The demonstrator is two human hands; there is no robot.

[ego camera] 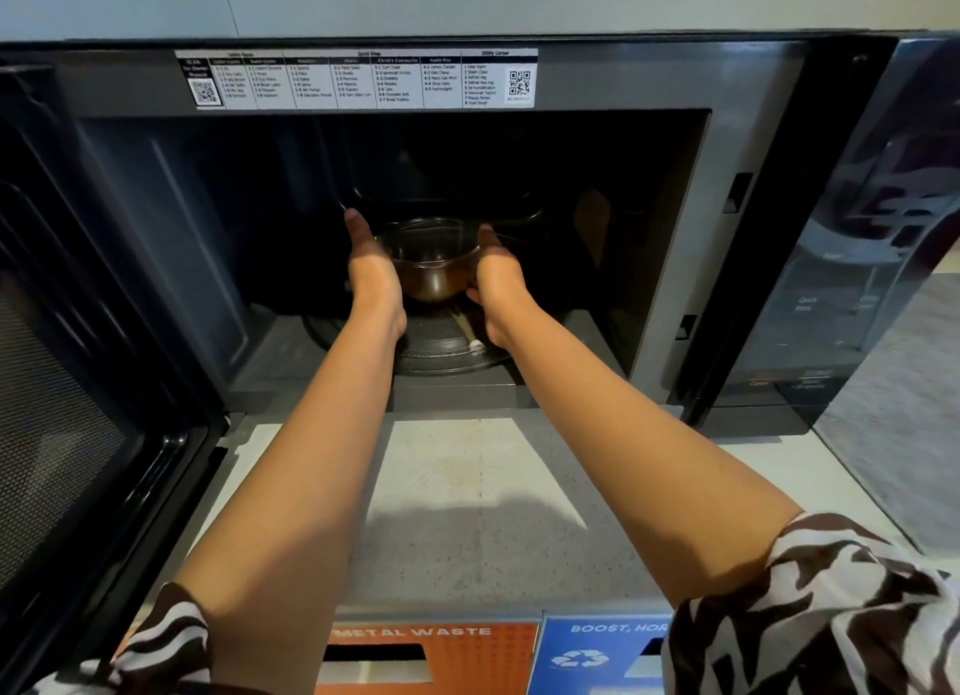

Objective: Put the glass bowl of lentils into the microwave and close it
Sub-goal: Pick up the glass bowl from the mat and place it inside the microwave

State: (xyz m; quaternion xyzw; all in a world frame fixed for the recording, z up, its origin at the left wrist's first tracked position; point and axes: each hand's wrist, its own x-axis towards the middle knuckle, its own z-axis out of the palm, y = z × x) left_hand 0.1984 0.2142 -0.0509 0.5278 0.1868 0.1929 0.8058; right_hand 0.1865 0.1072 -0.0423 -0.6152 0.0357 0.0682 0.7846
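A clear glass bowl [432, 263] with brown lentils in its lower half is inside the dark cavity of the black microwave [670, 258]. It hangs just above the round turntable [447, 349]. My left hand [371, 273] grips the bowl's left side and my right hand [496, 279] grips its right side. Both forearms reach in through the opening. The microwave door [78, 382] stands swung wide open at the left, its mesh window facing me.
The microwave's control panel [852, 258] is at the right. A pale speckled counter [467, 512] lies in front of it. Below the counter edge are an orange "metal waste" slot [431, 658] and a blue recycling slot [597, 653].
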